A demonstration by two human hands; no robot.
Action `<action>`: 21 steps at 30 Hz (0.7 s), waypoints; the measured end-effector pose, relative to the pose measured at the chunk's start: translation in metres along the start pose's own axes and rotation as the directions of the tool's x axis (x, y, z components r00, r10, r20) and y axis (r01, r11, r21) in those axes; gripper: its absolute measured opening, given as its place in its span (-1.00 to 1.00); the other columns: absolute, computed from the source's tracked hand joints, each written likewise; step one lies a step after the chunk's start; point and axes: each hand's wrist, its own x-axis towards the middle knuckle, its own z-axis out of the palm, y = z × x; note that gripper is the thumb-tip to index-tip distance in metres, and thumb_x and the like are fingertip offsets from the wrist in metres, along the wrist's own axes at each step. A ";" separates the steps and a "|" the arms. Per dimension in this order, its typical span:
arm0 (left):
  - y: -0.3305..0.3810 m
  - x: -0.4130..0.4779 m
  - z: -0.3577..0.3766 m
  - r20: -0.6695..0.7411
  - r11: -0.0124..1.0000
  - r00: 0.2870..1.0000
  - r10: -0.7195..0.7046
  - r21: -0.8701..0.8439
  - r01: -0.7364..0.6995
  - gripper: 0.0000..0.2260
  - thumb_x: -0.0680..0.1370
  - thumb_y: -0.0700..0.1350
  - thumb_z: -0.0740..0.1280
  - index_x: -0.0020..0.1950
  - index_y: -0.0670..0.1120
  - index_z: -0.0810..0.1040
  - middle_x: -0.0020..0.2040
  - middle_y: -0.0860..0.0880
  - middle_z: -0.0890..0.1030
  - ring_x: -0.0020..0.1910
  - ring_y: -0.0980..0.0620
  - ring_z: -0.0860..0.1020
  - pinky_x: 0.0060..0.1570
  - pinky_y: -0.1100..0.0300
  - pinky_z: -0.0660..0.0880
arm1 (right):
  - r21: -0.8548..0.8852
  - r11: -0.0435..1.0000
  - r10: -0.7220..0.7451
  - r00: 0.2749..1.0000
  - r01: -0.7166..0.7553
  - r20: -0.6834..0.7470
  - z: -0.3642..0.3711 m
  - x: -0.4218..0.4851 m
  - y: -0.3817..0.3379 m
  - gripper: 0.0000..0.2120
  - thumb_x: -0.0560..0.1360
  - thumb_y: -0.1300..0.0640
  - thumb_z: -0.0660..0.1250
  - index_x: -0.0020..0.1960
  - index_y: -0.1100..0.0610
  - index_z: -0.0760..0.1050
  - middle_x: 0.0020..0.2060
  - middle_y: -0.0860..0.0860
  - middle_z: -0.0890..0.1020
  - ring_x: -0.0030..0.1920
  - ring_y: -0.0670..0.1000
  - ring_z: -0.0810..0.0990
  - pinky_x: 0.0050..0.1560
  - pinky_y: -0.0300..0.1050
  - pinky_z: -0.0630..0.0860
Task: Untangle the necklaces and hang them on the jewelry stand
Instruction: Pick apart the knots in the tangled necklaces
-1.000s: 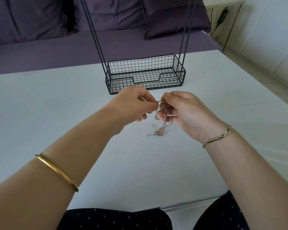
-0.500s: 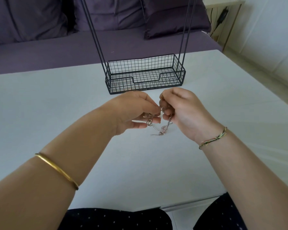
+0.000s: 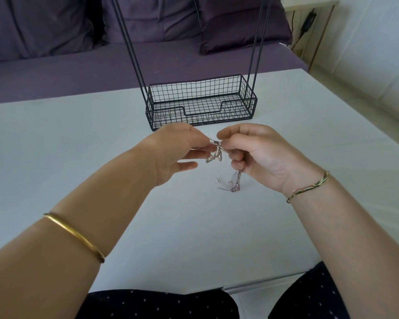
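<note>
A tangle of thin silver and rose necklaces [image 3: 217, 154] hangs between my two hands above the white table [image 3: 78, 146]. My left hand [image 3: 177, 150] pinches one strand of it at thumb and forefinger. My right hand [image 3: 256, 155] pinches the same tangle from the other side, fingers curled round the chains. More chain drops from my right hand, and its loose ends [image 3: 230, 186] lie bunched on the table. The black wire jewelry stand [image 3: 200, 104] is just behind my hands; its basket base is in view, its uprights run out of the top of the frame.
A purple sofa [image 3: 78, 65] with cushions runs along the table's far edge. A small side table [image 3: 313, 10] with a cable stands at the far right. My lap in dark dotted fabric [image 3: 157, 305] is at the near edge.
My hands have drawn slightly apart and risen, stretching the tangle between them. The hanging chain ends have shifted right, under my right hand.
</note>
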 end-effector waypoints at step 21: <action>-0.006 0.001 0.007 0.006 0.870 0.989 0.151 0.473 -0.136 -0.93 0.51 -0.22 0.30 -0.18 -0.13 0.48 -0.27 0.01 0.64 -0.28 0.11 0.60 0.02 0.09 0.53 | -0.111 0.982 -0.170 0.969 0.152 -0.180 0.003 0.001 0.002 -0.81 0.55 0.29 0.20 -0.17 0.08 0.46 -0.39 -0.02 0.46 -0.54 -0.15 0.32 -0.50 -0.29 0.25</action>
